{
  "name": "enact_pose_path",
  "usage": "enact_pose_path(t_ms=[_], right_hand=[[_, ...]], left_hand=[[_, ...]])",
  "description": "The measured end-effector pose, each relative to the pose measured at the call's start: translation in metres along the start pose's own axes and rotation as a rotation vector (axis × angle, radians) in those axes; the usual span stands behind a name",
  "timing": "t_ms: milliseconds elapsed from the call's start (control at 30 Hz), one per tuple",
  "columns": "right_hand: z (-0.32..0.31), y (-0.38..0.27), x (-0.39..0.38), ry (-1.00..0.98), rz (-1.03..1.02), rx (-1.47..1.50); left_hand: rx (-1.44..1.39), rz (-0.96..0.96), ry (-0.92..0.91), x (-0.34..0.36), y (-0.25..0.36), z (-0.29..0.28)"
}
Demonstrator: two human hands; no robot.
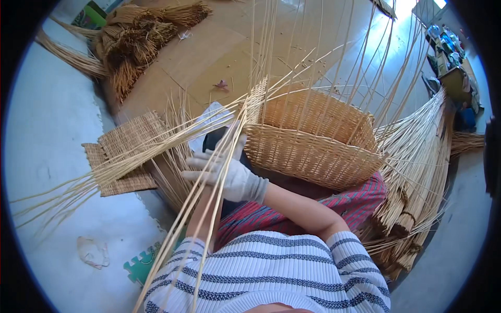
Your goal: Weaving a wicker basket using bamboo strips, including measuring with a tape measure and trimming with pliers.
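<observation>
My right hand (pixel 227 176), in a pale glove, reaches leftward with fingers spread, long pale strands lying across it. My left hand (pixel 237 140) is mostly hidden behind the right hand and strands, its grip unclear; the left forearm rises from below. A woven basket (pixel 308 151), with tall upright stakes, rests just right of my hands on red striped cloth (pixel 360 201). Its upper left corner bears a short raised woven section (pixel 255 101), where bundled strands (pixel 156 143) meet and fan out toward lower left.
Flat woven pieces (pixel 117 175) lie at left, dark straw bundles (pixel 133 44) at back left on the brown floor (pixel 224 31). Pale fibre bundles (pixel 417 151) stand at right. Green foam mats (pixel 136 268) are at lower left; a cluttered low table (pixel 454 83) is at far right.
</observation>
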State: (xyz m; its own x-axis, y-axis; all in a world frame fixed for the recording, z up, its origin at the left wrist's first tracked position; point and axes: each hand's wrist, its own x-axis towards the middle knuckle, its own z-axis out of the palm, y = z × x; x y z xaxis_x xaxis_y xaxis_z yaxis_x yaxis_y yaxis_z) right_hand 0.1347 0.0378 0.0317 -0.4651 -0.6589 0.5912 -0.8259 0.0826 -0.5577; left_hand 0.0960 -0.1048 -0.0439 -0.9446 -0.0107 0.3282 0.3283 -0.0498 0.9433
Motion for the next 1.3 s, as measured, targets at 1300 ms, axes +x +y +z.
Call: enact_pose_path(t_ms=[1300], right_hand=[[-0.060, 0.110, -0.210, 1.405, 0.619, 0.545]], left_hand=[[0.299, -0.843, -0.419, 0.062, -0.080, 0.105]])
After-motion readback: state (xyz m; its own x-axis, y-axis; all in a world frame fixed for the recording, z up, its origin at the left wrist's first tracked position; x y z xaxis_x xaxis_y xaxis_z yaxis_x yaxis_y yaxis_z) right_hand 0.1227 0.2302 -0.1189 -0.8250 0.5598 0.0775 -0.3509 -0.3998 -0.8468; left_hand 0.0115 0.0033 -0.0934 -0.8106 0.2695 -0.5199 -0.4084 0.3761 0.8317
